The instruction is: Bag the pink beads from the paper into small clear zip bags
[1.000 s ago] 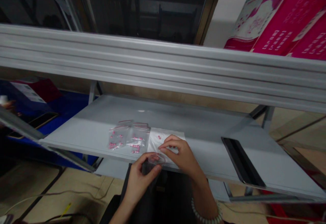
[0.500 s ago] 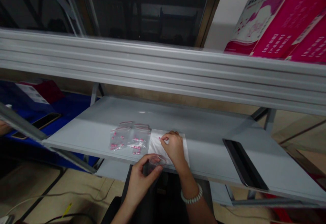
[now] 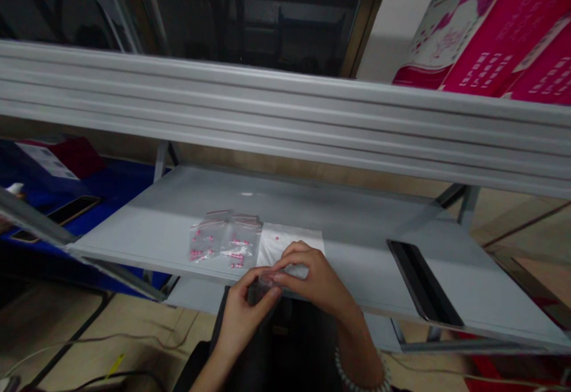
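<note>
My left hand grips a small clear plastic bag at the shelf's front edge, thumb and fingers on either side of its mouth. Over that mouth is my right hand, thumb and forefinger pinched together; whatever lies between the tips is too small to make out. Behind my hands lies a white sheet, partly covered by the right hand, with one small pink pellet on it. To its left, flat on the shelf, are clear zip bags with several pink pellets inside.
The grey shelf carries a dark flat tablet-like object on the right. A metal beam crosses in front, with pink boxes above it. At left, a phone lies on a blue surface.
My right hand has come from the white sheet, where it was pinching near the pink pellets, down to the mouth of the bag in my left hand. The left hand has barely moved.
</note>
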The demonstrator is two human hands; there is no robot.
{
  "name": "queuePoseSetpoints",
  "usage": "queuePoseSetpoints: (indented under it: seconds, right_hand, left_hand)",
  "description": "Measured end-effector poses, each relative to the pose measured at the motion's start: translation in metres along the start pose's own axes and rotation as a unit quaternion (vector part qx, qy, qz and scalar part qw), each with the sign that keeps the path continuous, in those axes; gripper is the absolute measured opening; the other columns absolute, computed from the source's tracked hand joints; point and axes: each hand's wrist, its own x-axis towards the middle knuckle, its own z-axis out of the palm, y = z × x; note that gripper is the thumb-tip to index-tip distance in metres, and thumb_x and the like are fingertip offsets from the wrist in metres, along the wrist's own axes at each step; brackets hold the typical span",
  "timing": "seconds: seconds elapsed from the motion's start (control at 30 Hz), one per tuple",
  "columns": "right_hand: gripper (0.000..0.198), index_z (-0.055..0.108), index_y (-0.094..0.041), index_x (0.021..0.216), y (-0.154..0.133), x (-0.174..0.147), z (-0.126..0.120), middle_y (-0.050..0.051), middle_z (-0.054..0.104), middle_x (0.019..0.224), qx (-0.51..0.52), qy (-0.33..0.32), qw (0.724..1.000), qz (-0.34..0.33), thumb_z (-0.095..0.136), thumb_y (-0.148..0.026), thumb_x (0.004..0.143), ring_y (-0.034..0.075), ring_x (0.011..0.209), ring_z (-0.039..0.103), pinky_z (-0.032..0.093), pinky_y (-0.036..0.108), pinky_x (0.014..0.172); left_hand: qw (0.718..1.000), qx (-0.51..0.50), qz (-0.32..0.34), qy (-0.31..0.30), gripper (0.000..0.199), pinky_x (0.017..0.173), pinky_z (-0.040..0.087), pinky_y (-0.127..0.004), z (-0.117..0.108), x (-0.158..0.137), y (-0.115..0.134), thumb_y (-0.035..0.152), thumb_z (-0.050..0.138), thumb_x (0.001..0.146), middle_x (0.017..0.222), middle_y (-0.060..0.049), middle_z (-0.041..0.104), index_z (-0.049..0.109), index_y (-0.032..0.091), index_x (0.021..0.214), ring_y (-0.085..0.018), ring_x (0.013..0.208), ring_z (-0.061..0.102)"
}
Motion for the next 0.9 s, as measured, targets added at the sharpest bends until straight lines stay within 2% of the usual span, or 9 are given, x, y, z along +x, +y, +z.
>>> queuePoseSetpoints:
  seconds: [0.07,0.13,0.2,0.3,0.47,0.57,0.67,0.8,0.9]
  right_hand:
    - [0.007,0.077,-0.021,0.08,0.007,0.006,0.003,0.0,0.07,0.077,-0.033,0.004,0.999,0.029,0.073,-0.015,0.08,0.015,0.075,0.064,0.047,0.024,0.07]
    - [0.009,0.076,-0.018,0.08,0.019,0.017,0.008,0.002,0.072,0.077,-0.103,0.043,0.991,0.075,0.07,-0.011,0.081,0.014,0.073,0.064,0.047,0.023,0.067]
    - [0.009,0.076,-0.016,0.083,0.032,0.029,0.015,0.005,0.074,0.08,-0.169,0.088,0.976,0.111,0.069,-0.009,0.081,0.017,0.078,0.065,0.046,0.026,0.073]
    - [0.011,0.077,-0.016,0.084,0.044,0.041,0.025,0.009,0.074,0.085,-0.219,0.117,0.96,0.126,0.07,-0.009,0.078,0.024,0.088,0.062,0.043,0.033,0.082]
    - [0.014,0.076,-0.018,0.072,0.048,0.047,0.037,0.011,0.072,0.085,-0.271,0.134,0.943,0.137,0.067,-0.01,0.079,0.028,0.094,0.058,0.038,0.035,0.08]
    - [0.016,0.075,-0.018,0.071,0.049,0.049,0.038,0.011,0.071,0.085,-0.267,0.138,0.945,0.132,0.064,-0.009,0.08,0.027,0.094,0.058,0.039,0.035,0.081]
    - [0.014,0.074,-0.018,0.073,0.043,0.044,0.03,0.008,0.072,0.082,-0.233,0.127,0.958,0.108,0.066,-0.008,0.079,0.023,0.088,0.06,0.042,0.033,0.081]
    - [0.009,0.072,-0.019,0.075,0.02,0.022,0.013,0.002,0.07,0.079,-0.153,0.089,0.983,0.045,0.072,-0.011,0.079,0.018,0.082,0.063,0.046,0.028,0.079]
    - [0.008,0.074,-0.02,0.076,0.001,0.003,0.003,0.002,0.066,0.081,-0.077,0.058,0.995,0.005,0.074,-0.012,0.078,0.019,0.086,0.061,0.045,0.03,0.08]
  left_hand:
    - [1.0,0.0,0.001,-0.003,0.025,0.083,0.054,-0.035,0.0,0.0,0.001,0.031,0.068,0.076,0.092,-0.007,0.076,0.072,0.017,0.095,-0.026,0.09,0.07]
    - [1.0,-0.001,0.002,-0.005,0.023,0.084,0.054,-0.035,0.0,-0.001,0.002,0.031,0.067,0.076,0.091,-0.008,0.076,0.072,0.017,0.093,-0.026,0.09,0.07]
    - [1.0,-0.001,0.003,-0.003,0.023,0.084,0.054,-0.035,0.001,-0.002,0.002,0.031,0.067,0.076,0.092,-0.009,0.076,0.072,0.016,0.092,-0.026,0.091,0.07]
    - [1.0,0.0,0.005,0.003,0.022,0.084,0.054,-0.035,0.001,-0.001,0.002,0.031,0.066,0.076,0.091,-0.009,0.076,0.072,0.016,0.091,-0.026,0.09,0.07]
    - [1.0,-0.006,0.009,0.0,0.021,0.084,0.055,-0.035,0.001,-0.001,0.002,0.031,0.067,0.076,0.092,-0.009,0.076,0.073,0.016,0.091,-0.026,0.091,0.07]
    - [1.0,-0.004,0.007,-0.001,0.021,0.084,0.054,-0.036,0.0,-0.001,0.003,0.03,0.067,0.077,0.092,-0.009,0.076,0.073,0.016,0.091,-0.026,0.091,0.069]
    - [1.0,-0.009,0.006,0.0,0.021,0.085,0.054,-0.036,0.0,-0.001,0.004,0.03,0.066,0.077,0.091,-0.009,0.076,0.073,0.016,0.092,-0.026,0.09,0.069]
    - [1.0,-0.01,0.002,-0.008,0.022,0.086,0.053,-0.036,0.0,-0.001,0.004,0.03,0.066,0.077,0.092,-0.008,0.076,0.072,0.016,0.093,-0.025,0.09,0.069]
    - [1.0,-0.004,-0.001,-0.017,0.023,0.086,0.053,-0.036,-0.001,0.0,0.003,0.03,0.066,0.078,0.094,-0.008,0.076,0.071,0.017,0.097,-0.025,0.092,0.069]
